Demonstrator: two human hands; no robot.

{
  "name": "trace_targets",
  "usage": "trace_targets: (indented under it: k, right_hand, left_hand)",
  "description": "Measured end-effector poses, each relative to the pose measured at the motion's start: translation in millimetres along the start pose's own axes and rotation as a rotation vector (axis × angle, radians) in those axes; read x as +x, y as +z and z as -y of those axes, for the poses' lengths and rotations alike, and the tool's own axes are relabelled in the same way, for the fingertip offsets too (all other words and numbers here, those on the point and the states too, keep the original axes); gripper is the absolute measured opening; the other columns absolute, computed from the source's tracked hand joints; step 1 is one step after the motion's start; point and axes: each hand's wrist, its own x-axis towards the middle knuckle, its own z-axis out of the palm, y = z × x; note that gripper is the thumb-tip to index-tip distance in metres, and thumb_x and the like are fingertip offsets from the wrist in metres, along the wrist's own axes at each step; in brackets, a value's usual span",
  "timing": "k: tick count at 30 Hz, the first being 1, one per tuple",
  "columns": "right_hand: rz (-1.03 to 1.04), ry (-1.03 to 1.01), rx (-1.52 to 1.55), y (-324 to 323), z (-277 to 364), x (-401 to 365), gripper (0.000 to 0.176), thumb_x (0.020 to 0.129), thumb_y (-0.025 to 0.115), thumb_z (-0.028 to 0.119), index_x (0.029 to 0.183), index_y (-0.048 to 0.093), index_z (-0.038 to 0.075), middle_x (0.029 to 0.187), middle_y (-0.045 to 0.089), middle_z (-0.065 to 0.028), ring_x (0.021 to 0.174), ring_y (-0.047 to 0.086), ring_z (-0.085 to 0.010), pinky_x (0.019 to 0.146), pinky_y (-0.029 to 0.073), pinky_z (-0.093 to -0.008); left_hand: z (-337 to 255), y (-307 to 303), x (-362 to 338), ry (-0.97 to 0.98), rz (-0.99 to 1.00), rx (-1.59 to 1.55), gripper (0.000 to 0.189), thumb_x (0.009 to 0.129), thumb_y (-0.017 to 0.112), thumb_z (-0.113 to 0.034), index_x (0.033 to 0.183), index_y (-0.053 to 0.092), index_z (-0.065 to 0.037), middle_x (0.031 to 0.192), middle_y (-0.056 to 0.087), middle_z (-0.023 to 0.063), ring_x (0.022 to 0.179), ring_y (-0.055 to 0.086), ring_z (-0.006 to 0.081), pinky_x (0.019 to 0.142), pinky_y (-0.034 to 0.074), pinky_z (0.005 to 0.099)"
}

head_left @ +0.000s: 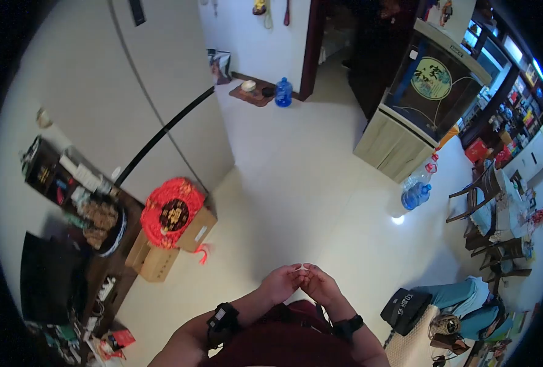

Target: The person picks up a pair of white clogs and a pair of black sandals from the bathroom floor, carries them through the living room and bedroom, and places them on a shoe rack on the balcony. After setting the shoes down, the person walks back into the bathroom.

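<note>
My left hand [282,283] and my right hand [319,285] are held together in front of my body, low in the middle of the view. The fingers of both curl inward and their tips meet around a small whitish thing [302,267], too small to make out. Dark devices are strapped on both wrists. Below the hands is dark red clothing [277,342]. Pale floor shows beyond the fingertips.
Cardboard boxes [155,262] with a round red decoration [173,213] stand at left, by a tall cabinet [161,73]. Blue bottles [283,93] [415,196] stand on the floor. A fish tank stand [393,144], chairs [480,199] and a black bag [406,310] are at right.
</note>
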Motion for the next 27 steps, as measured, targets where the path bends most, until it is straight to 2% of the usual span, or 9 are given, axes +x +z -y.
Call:
trace_targets:
  k: [2,3,9,12,15,18,24,25,27]
  right_hand:
    - [0.004,-0.042,0.082,3,28,29,0.019,0.089,0.043,0.014,0.102,0.050,0.002,0.088,0.056,-0.0096,0.078,0.054,-0.0166,0.075,0.045,-0.0262]
    - [0.013,-0.066,0.126,7,41,44,0.019,0.089,0.043,0.014,0.102,0.050,0.002,0.088,0.055,-0.0098,0.078,0.054,-0.0169,0.075,0.045,-0.0264]
    - [0.106,0.016,0.348,-2,146,149,0.021,0.089,0.044,0.016,0.104,0.049,0.001,0.094,0.056,-0.0111,0.082,0.056,-0.0199,0.076,0.048,-0.0304]
    - [0.070,-0.003,0.244,18,212,206,0.019,0.089,0.042,0.013,0.101,0.048,0.000,0.088,0.054,-0.0086,0.077,0.054,-0.0175,0.073,0.049,-0.0284]
    - [0.124,0.060,0.152,45,284,267,0.021,0.090,0.041,0.014,0.104,0.048,0.000,0.090,0.056,-0.0099,0.078,0.056,-0.0194,0.073,0.049,-0.0285]
    - [0.154,0.120,0.090,75,350,327,0.021,0.090,0.040,0.013,0.105,0.048,0.000,0.092,0.058,-0.0118,0.081,0.058,-0.0198,0.074,0.049,-0.0287]
    - [0.257,0.312,-0.035,131,426,462,0.020,0.089,0.041,0.010,0.106,0.047,0.001,0.093,0.057,-0.0113,0.080,0.058,-0.0180,0.073,0.049,-0.0283]
    - [0.264,0.322,-0.070,142,434,485,0.020,0.089,0.041,0.010,0.106,0.048,0.001,0.092,0.057,-0.0097,0.081,0.057,-0.0165,0.073,0.049,-0.0275]
    - [0.262,0.351,-0.091,163,449,534,0.020,0.089,0.042,0.011,0.106,0.048,0.001,0.093,0.057,-0.0094,0.082,0.057,-0.0164,0.073,0.048,-0.0273]
  left_hand:
    - [-34,24,29,-0.030,0.004,-0.012,0.020,0.087,0.043,-0.013,0.098,0.054,-0.002,0.087,0.060,0.0089,0.081,0.058,0.0195,0.079,0.045,0.0305]
    - [-49,29,48,-0.062,0.075,0.006,0.020,0.087,0.042,-0.013,0.098,0.054,-0.001,0.087,0.060,0.0094,0.081,0.058,0.0198,0.079,0.045,0.0309]
    - [-136,62,166,-0.092,-0.089,-0.002,0.021,0.087,0.042,-0.013,0.098,0.053,0.000,0.088,0.060,0.0106,0.081,0.058,0.0205,0.080,0.045,0.0319]
    - [-186,93,223,-0.008,-0.055,0.011,0.020,0.086,0.042,-0.013,0.097,0.053,0.000,0.088,0.060,0.0105,0.081,0.058,0.0210,0.080,0.045,0.0320]
    - [-240,120,281,0.052,0.011,-0.052,0.020,0.086,0.043,-0.012,0.098,0.053,0.000,0.088,0.060,0.0101,0.081,0.058,0.0206,0.079,0.045,0.0319]
    - [-295,162,317,0.163,-0.090,-0.088,0.020,0.086,0.043,-0.012,0.097,0.054,0.001,0.088,0.060,0.0104,0.080,0.057,0.0200,0.078,0.046,0.0314]
    - [-409,197,375,0.332,-0.217,-0.112,0.019,0.085,0.046,-0.014,0.095,0.054,0.000,0.087,0.060,0.0108,0.076,0.058,0.0174,0.077,0.046,0.0296]
    - [-430,187,389,0.339,-0.262,-0.147,0.018,0.085,0.047,-0.014,0.094,0.054,-0.001,0.085,0.060,0.0098,0.073,0.058,0.0158,0.076,0.046,0.0281]
    - [-476,180,409,0.357,-0.220,-0.166,0.019,0.085,0.046,-0.015,0.096,0.054,-0.001,0.087,0.060,0.0097,0.076,0.056,0.0155,0.077,0.045,0.0267]
